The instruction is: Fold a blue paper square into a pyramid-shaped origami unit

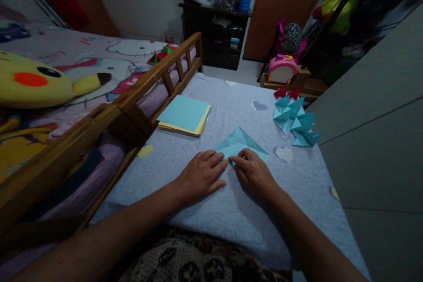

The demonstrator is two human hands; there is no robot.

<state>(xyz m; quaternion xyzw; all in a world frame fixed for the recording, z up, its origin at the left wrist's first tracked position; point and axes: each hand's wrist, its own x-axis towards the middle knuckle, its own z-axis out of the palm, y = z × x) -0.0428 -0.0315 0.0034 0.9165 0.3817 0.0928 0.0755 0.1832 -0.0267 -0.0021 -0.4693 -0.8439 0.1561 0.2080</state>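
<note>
A light-blue sheet of origami paper [240, 140], partly folded and creased, lies in front of me with its pointed corner facing away. My left hand [202, 174] rests flat on its near left part, fingers stretched out. With bent fingers and thumb, my right hand [254, 170] pinches the near edge of the paper beside the left fingertips. Both hands hide part of the near edge. To the left is a stack of square paper [185, 113], blue on top with yellow below. Several folded blue paper pieces [291, 116] stand at the right, with red folded ones [287, 92] behind.
The cloth-covered surface [148, 185] has heart prints. A wooden bed rail [158, 81] borders it on the left, with a yellow plush toy [36, 81] on the bed beyond. Pale panels [373, 141] stand close on the right. A dark cabinet [214, 35] is at the back.
</note>
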